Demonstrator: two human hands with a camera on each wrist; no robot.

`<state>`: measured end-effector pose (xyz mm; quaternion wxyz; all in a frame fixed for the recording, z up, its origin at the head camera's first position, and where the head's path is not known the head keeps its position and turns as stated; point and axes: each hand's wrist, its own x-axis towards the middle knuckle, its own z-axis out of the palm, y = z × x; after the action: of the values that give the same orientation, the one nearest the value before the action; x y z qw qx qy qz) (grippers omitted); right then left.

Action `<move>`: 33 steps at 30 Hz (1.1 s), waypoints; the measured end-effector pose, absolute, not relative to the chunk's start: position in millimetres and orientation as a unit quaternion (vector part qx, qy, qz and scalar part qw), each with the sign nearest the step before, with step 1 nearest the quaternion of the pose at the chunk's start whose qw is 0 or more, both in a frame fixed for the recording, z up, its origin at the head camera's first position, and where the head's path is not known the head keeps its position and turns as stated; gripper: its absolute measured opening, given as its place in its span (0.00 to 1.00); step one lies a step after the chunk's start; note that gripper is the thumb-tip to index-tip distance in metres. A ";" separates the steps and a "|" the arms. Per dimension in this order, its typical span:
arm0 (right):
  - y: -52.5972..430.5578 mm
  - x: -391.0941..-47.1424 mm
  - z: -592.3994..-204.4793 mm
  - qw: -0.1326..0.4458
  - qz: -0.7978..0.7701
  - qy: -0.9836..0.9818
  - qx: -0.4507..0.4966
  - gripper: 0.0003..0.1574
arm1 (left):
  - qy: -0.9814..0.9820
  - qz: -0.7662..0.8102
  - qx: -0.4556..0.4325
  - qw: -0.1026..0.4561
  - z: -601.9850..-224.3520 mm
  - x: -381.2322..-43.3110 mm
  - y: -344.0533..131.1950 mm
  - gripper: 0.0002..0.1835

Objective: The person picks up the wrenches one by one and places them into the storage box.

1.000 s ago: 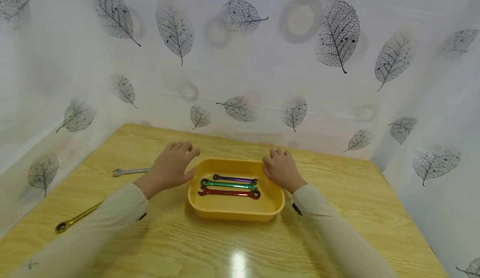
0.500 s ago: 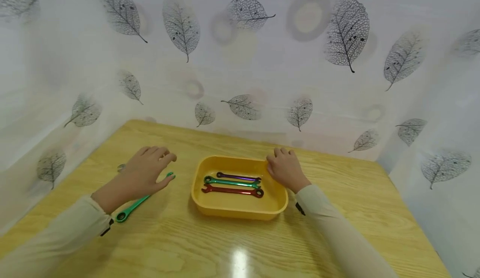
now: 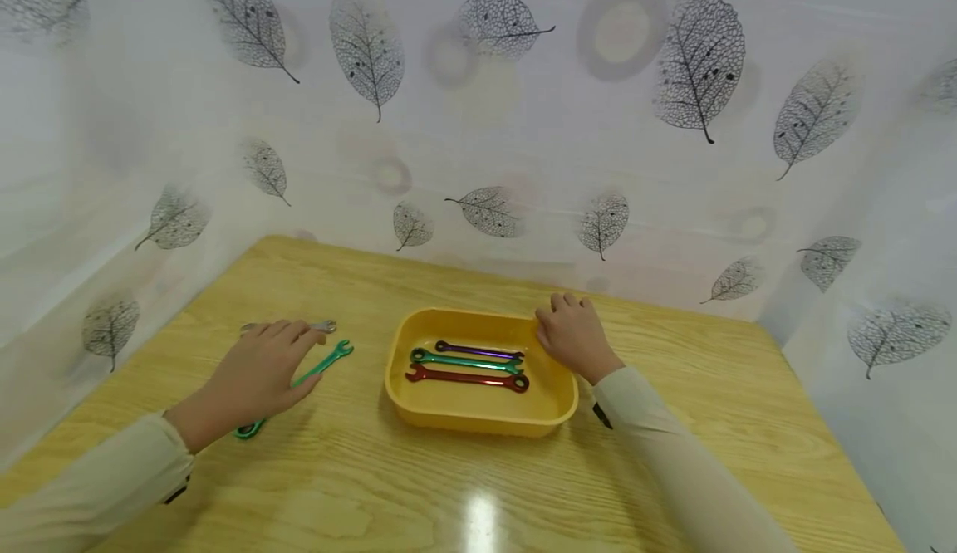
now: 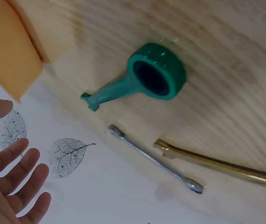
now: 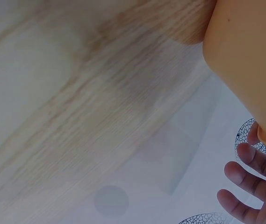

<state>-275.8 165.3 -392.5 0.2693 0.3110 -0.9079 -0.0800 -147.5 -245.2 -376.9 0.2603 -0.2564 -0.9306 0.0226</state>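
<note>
My left hand, fingers spread and holding nothing, hovers over a green combination wrench on the table. Just beyond its fingers lies a silver wrench, partly covered in the head view. A gold wrench beside them shows in the left wrist view; the left arm hides it from the head. My right hand holds the far right rim of a yellow plastic bin, its thumb hidden in the right wrist view. Inside the bin lie a purple wrench, another green wrench and a red wrench.
The wooden table runs back to a white curtain printed with leaves, which also hangs along both sides. The bin stands near the table's middle, right of the loose wrenches.
My left hand has left the bin's left side and moved left and toward me, over the loose green wrench. My right hand stays at the rim. The view has shifted slightly.
</note>
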 end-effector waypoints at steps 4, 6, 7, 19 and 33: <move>164.9 -275.3 -391.8 0.272 -0.075 -0.907 0.314 0.08 | -0.946 0.009 -0.233 0.224 -379.1 -144.7 -247.1 0.27; 164.9 -275.2 -391.9 0.271 -0.073 -0.907 0.315 0.08 | -0.958 -0.007 -0.213 0.191 -378.2 -142.4 -247.7 0.27; 165.0 -275.4 -392.1 0.271 -0.072 -0.907 0.316 0.08 | -0.964 -0.016 -0.202 0.172 -377.6 -141.4 -247.8 0.28; 166.3 -275.6 -392.4 0.267 -0.067 -0.907 0.320 0.08 | -0.973 -0.203 -0.106 0.008 -381.7 -141.9 -256.9 0.31; 166.4 -276.6 -393.6 0.266 -0.064 -0.907 0.319 0.08 | -0.959 -0.275 -0.059 -0.026 -388.3 -145.8 -261.9 0.25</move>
<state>-276.6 166.4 -393.6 0.2656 0.3192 -0.9075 -0.0635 -145.8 -261.9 -388.3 -0.0265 -0.0588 -0.9593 -0.2748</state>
